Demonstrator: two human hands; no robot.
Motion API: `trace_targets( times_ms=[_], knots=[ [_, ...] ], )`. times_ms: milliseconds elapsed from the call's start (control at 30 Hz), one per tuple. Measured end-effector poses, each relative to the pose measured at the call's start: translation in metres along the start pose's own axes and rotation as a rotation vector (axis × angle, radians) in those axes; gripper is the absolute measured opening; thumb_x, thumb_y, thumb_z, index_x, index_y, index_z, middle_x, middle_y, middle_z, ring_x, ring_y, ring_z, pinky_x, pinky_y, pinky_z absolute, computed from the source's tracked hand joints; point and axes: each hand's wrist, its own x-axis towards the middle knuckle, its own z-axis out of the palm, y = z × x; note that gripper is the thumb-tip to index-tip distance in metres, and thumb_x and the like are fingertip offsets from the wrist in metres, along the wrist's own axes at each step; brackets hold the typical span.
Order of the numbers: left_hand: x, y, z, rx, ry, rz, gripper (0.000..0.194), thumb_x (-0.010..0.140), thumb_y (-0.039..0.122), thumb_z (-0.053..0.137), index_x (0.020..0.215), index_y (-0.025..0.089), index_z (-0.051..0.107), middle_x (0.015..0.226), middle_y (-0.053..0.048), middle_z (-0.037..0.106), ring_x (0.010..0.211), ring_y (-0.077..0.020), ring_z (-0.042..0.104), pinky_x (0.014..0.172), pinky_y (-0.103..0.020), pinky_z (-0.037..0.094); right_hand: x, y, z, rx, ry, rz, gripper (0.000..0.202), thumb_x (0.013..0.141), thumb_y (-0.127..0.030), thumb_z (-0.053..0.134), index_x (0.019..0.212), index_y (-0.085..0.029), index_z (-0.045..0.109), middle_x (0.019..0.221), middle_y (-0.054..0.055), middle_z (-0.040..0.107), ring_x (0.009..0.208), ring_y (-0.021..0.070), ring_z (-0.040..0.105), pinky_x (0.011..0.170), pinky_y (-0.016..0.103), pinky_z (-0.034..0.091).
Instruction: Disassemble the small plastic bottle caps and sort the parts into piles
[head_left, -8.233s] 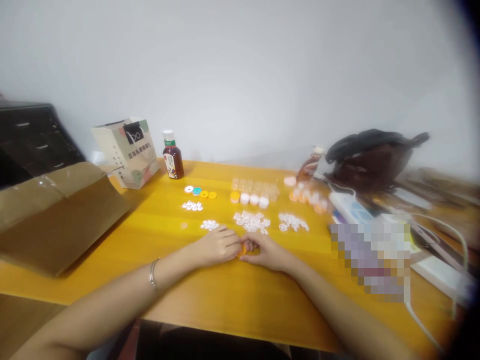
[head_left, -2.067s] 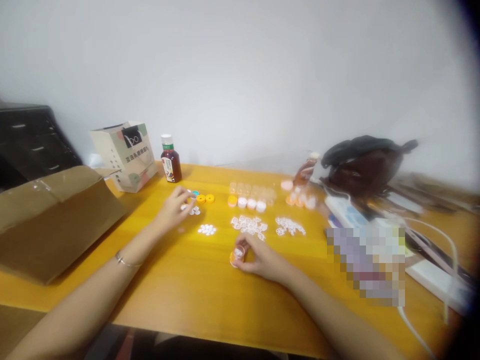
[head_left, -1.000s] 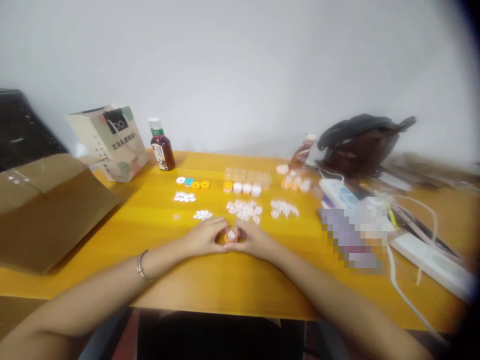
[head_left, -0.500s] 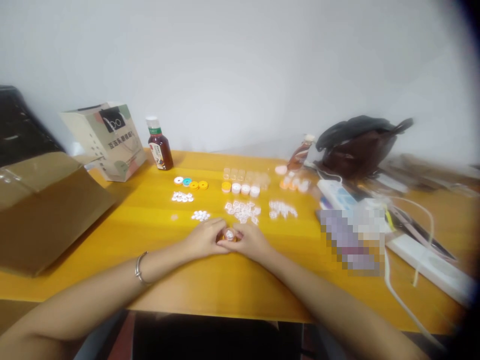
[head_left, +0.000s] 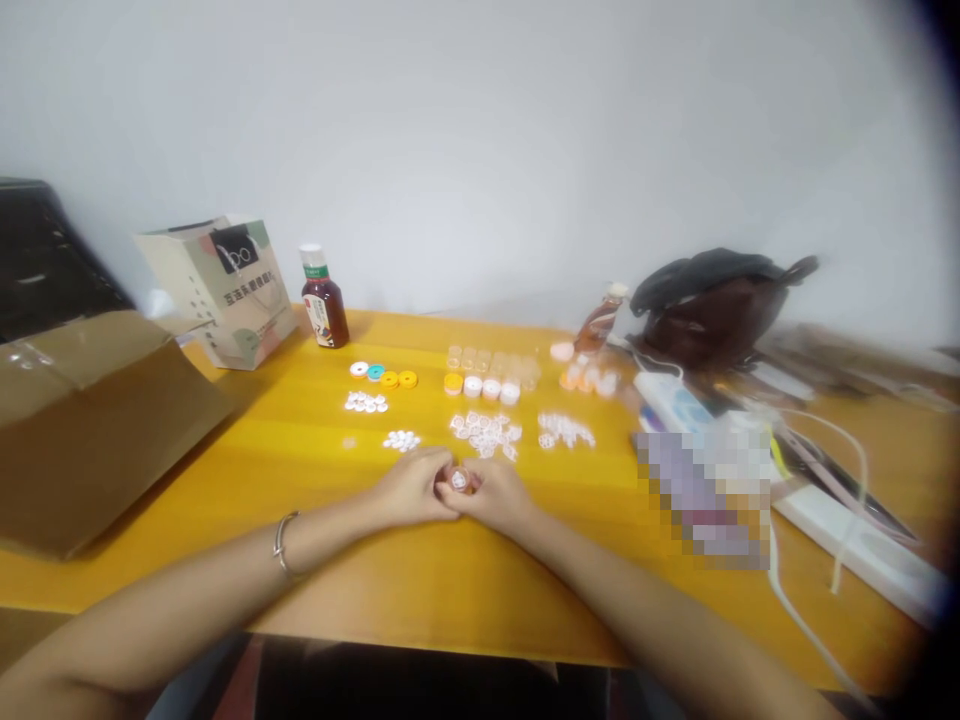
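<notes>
At the near middle of the table, my left hand (head_left: 416, 487) and my right hand (head_left: 499, 493) meet around a small round clear container (head_left: 460, 482). Fingers of both hands are closed on its sides, and a whitish piece shows at its top. Just beyond lie small white discs (head_left: 403, 440) and a scatter of clear-white small parts (head_left: 487, 434). More clear parts (head_left: 566, 432) lie to the right. Farther back stand white- and orange-topped round pieces (head_left: 491, 388), with clear cups (head_left: 484, 361) behind them. White, teal and orange ring-like caps (head_left: 382, 376) form a row at left.
A cardboard box (head_left: 97, 430) and paper bag (head_left: 244, 295) stand left, near a dark red bottle (head_left: 324, 305). A second bottle (head_left: 600, 322), dark bag (head_left: 709, 305), power strip (head_left: 855, 540) and cables occupy the right side of the wooden table (head_left: 420, 590).
The whole view has shifted slightly, so the table sits lower in the picture. Both hands keep hold of the container, its top now tilted slightly more toward me.
</notes>
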Motion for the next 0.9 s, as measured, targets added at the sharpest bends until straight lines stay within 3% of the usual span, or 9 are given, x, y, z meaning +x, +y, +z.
trace_targets(
  times_ms=[267,533,700,800,900],
  knots=[
    [0.002,0.001,0.001,-0.059,0.0,-0.008,0.026,0.054,0.022,0.067,0.064,0.017,0.044,0.066,0.003,0.053,0.061,-0.0116,0.047,0.054,-0.02,0.032,0.003,0.001,-0.002,0.023,-0.058,-0.008,0.035,0.065,-0.035,0.055,0.046,-0.018,0.03,0.044,-0.006,0.029,0.045,0.0068,0.031,0.043,0.02,0.021],
    [0.004,-0.002,0.001,-0.046,-0.037,-0.008,0.027,0.053,0.022,0.067,0.062,0.017,0.042,0.062,0.004,0.05,0.058,-0.0107,0.045,0.052,-0.02,0.03,0.007,0.002,-0.007,0.05,-0.11,-0.073,0.027,0.065,-0.03,0.055,0.049,-0.018,0.037,0.044,-0.006,0.035,0.046,0.0068,0.035,0.044,0.019,0.022],
    [0.005,-0.003,-0.004,-0.028,-0.107,0.056,0.027,0.053,0.022,0.068,0.067,0.016,0.046,0.066,0.004,0.051,0.059,-0.0102,0.045,0.052,-0.02,0.03,0.005,-0.003,-0.024,0.047,-0.25,-0.203,0.011,0.066,-0.026,0.057,0.066,-0.019,0.049,0.059,-0.004,0.051,0.055,0.01,0.044,0.051,0.02,0.03],
    [0.004,-0.003,-0.006,-0.038,-0.11,0.071,0.028,0.054,0.023,0.069,0.071,0.016,0.047,0.07,0.003,0.053,0.06,-0.0103,0.046,0.053,-0.02,0.031,-0.001,-0.006,-0.034,0.027,-0.265,-0.239,0.02,0.065,-0.027,0.059,0.077,-0.02,0.046,0.073,0.0,0.056,0.064,0.0137,0.048,0.056,0.023,0.034],
    [0.004,-0.006,-0.005,-0.025,-0.117,0.076,0.033,0.054,0.031,0.072,0.071,0.017,0.047,0.068,0.004,0.052,0.059,-0.0105,0.045,0.053,-0.02,0.031,-0.006,-0.008,-0.036,-0.003,-0.208,-0.146,0.035,0.061,-0.031,0.065,0.083,-0.02,0.041,0.079,0.003,0.055,0.066,0.0161,0.049,0.057,0.025,0.035]
  ],
)
